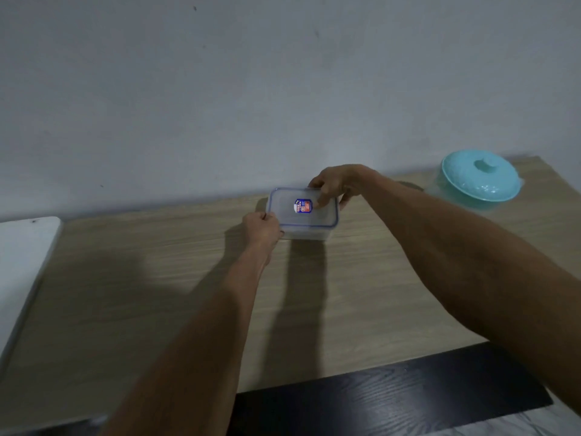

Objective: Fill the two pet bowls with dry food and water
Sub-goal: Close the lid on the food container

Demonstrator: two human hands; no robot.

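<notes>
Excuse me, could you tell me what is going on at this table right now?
A person has both hands on a clear lidded container near the back of the wooden table. The left hand grips its near left corner, the right hand its far right edge. The lid is on. A teal lidded pot sits untouched at the right.

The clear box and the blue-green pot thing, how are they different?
The clear box is rectangular with a flat lid and a sticker; the turquoise container is round with a domed lid and a knob. Both the left hand and the right hand grip the clear box, while the turquoise container stands untouched, farther right. Both sit lidded on the wooden table.
</notes>
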